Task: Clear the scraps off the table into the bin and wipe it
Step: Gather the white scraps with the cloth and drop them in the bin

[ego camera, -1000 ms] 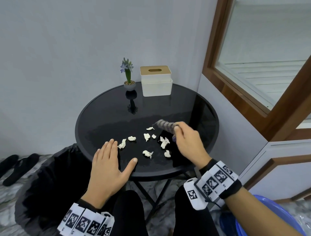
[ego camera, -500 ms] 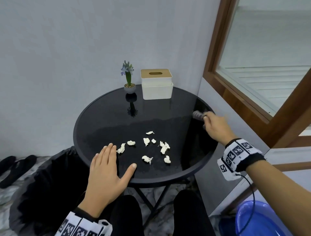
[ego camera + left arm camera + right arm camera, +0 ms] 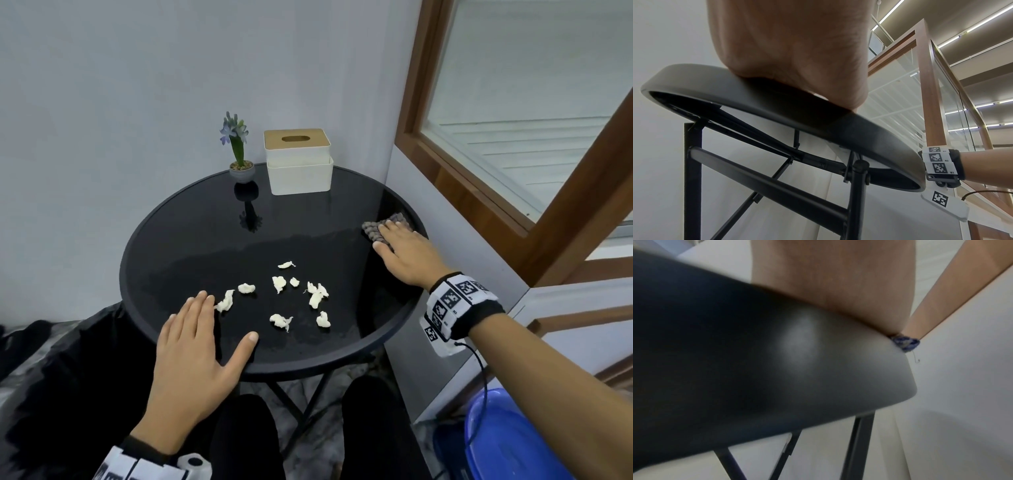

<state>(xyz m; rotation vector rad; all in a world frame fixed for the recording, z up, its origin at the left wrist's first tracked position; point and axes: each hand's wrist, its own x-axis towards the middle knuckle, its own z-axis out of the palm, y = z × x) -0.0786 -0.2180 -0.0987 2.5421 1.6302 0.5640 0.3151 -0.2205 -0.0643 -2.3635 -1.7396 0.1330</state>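
Several white paper scraps [image 3: 279, 283] lie scattered on the near half of the round black glass table [image 3: 191, 240]. My left hand [image 3: 195, 346] rests flat on the table's near-left edge, fingers straight, fingertips beside the leftmost scrap [image 3: 224, 301]. My right hand [image 3: 406, 253] lies flat with straight fingers on a grey knobbly cloth [image 3: 371, 230] at the table's right rim. A corner of that cloth [image 3: 905, 343] peeks past the rim [image 3: 818, 369] in the right wrist view. A black bin bag [image 3: 68, 377] stands on the floor at the table's near left.
A small potted purple flower [image 3: 238, 150] and a white tissue box with a wooden lid [image 3: 298, 161] stand at the table's far edge by the wall. A blue plastic basin [image 3: 507, 438] sits on the floor at the right. A wood-framed window [image 3: 479, 192] borders the right side.
My right hand carried the cloth from above the scraps out to the right rim and laid it flat there. The left hand stayed in place.
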